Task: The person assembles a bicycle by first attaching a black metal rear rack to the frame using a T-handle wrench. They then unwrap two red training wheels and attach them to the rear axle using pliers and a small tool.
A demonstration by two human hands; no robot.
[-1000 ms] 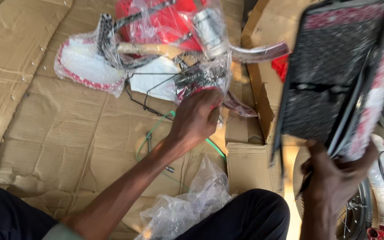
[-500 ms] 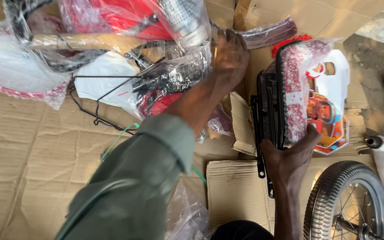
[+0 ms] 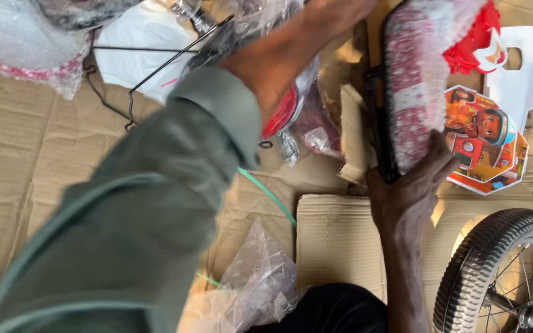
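My right hand (image 3: 409, 196) grips the lower end of a flat black panel wrapped in red-and-white bubble wrap (image 3: 416, 86) and holds it upright on edge. My left arm, in a grey-green sleeve, stretches across the view. My left hand (image 3: 334, 11) sits at the top edge among plastic-wrapped red and chrome parts (image 3: 291, 111). Its fingers are cut off by the frame, so their grip does not show.
Flattened cardboard (image 3: 32, 185) covers the floor. A black wire frame (image 3: 132, 86) and a white part (image 3: 146, 37) lie at the upper left. A cartoon-printed plate (image 3: 485, 145), a white board (image 3: 522, 68) and a spoked wheel (image 3: 504, 277) are on the right. A clear plastic bag (image 3: 260, 283) lies near my knee.
My left arm has reached further up, so the hand is now at the top edge. The view has shifted down and closer. My right hand has kept hold of the wrapped panel.
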